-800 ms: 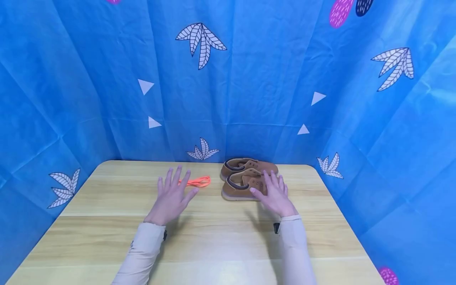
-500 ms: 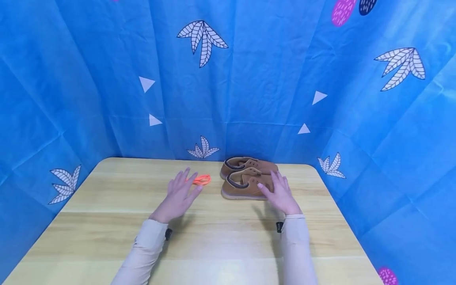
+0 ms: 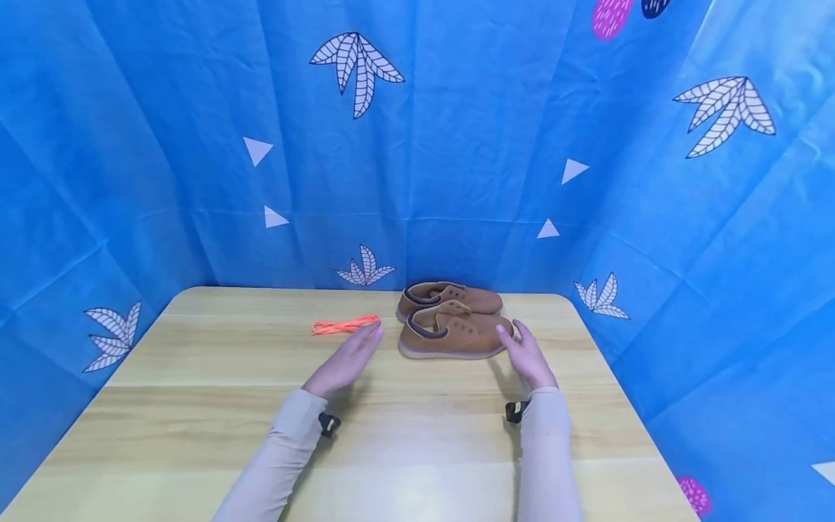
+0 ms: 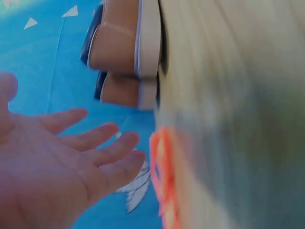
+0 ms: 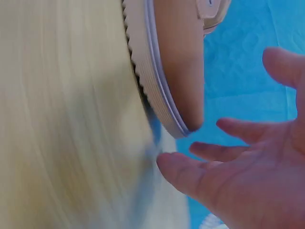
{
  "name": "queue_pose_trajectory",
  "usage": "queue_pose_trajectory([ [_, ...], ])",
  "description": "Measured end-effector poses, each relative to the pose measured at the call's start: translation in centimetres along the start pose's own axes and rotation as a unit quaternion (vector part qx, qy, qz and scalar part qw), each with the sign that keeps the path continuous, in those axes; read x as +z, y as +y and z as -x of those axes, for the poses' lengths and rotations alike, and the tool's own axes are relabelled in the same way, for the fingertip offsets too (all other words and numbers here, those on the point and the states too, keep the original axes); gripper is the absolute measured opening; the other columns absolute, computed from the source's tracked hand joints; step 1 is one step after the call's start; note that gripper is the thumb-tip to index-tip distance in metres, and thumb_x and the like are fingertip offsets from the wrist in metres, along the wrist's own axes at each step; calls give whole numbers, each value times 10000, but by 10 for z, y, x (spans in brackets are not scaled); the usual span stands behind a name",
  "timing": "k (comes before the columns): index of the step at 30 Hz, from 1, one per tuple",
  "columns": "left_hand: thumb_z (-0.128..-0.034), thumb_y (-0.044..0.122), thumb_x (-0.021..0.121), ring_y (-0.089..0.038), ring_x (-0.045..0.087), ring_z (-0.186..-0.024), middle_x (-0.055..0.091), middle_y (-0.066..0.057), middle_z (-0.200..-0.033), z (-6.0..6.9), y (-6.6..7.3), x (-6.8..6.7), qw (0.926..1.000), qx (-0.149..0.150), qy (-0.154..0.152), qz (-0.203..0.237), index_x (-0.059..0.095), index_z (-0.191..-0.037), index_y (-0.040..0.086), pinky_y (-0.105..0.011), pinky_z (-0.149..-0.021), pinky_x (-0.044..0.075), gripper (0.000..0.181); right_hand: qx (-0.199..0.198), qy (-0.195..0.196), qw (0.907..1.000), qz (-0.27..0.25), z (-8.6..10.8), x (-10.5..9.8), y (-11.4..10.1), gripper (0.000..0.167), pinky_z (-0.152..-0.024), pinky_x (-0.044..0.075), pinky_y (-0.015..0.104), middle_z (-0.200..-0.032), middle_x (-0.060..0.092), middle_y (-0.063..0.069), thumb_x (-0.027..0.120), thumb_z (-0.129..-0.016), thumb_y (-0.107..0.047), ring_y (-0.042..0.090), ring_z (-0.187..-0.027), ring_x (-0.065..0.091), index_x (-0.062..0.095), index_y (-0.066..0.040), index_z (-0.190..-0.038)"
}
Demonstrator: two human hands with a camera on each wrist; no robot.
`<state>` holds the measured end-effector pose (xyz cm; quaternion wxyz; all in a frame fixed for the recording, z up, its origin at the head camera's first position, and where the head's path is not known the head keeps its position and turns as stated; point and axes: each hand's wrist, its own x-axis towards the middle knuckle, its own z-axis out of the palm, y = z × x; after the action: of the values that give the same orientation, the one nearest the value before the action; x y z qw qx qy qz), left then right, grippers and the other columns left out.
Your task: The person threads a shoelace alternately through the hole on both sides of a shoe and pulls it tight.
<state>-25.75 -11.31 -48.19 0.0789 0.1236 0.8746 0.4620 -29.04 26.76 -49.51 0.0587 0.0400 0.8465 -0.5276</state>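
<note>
Two brown shoes without laces lie side by side near the table's far edge: a nearer shoe (image 3: 457,337) and a farther shoe (image 3: 479,299) partly hidden behind it. Both toes point right. Left of them lies a bundle of orange cord (image 3: 335,326), perhaps laces. My left hand (image 3: 346,362) hovers between the cord and the nearer shoe's heel, fingers extended and holding nothing. At the toe end of the nearer shoe is my right hand (image 3: 530,359), its fingers spread; the right wrist view shows a small gap between fingers and toe.
The pale wooden table (image 3: 417,435) reaches back to a blue patterned curtain (image 3: 470,145), which also hangs along both sides. A dark wrist device (image 3: 329,424) is on the left wrist, and a similar one (image 3: 516,412) on the right.
My left hand has moved right, from over the cord toward the shoe's heel, turning its palm inward. My right hand has shifted slightly right to the toe, uncovering more of the nearer shoe.
</note>
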Motion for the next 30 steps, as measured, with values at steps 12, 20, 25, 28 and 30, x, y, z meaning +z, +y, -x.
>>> queue_pose_trajectory([
  [12, -1082, 617, 290, -471, 300, -1538, 233, -270, -1682, -20, -2, 22, 9573, -904, -506, 2700, 117, -1653, 53, -573, -1265, 243, 822, 421, -307, 9783, -2004, -11, -7, 9, 754, -1295, 191, 542, -1721, 77, 255, 417, -1117, -365, 396, -1609, 112, 24, 5, -1644],
  [20, -1113, 508, 293, -520, 101, -1575, 8, -320, -1698, -30, -6, 32, 8587, -1201, -605, 4946, 2, -1647, 21, -597, -1293, 110, 779, 652, -619, 9529, -2897, -28, -24, 17, 639, -1303, 202, 455, -1712, 144, 245, 360, -1127, -199, 353, -1602, 178, 43, 13, -1641],
  [25, -1114, 481, 306, -524, 40, -1581, -50, -340, -1689, -30, -8, 31, 8113, -1272, -626, 5671, -56, -1646, 36, -594, -1300, 59, 782, 616, -876, 9553, -2754, -30, -25, 16, 625, -1295, 193, 474, -1710, 100, 267, 323, -1125, -141, 391, -1594, 156, 1, 29, -1633],
  [28, -1114, 472, 321, -507, 44, -1589, -23, -339, -1691, -29, -7, 31, 7996, -1331, -684, 5816, -29, -1651, 46, -581, -1306, 63, 770, 589, -934, 9604, -2558, -30, -26, 16, 611, -1287, 200, 485, -1702, 107, 288, 321, -1125, -124, 410, -1584, 165, 20, 40, -1631],
  [30, -1115, 466, 320, -500, 47, -1591, -17, -341, -1691, -29, -6, 30, 7994, -1325, -764, 5810, -17, -1652, 45, -575, -1307, 70, 761, 544, -904, 9638, -2450, -30, -26, 16, 601, -1279, 221, 490, -1686, 137, 315, 341, -1119, -92, 418, -1570, 201, 53, 59, -1625],
])
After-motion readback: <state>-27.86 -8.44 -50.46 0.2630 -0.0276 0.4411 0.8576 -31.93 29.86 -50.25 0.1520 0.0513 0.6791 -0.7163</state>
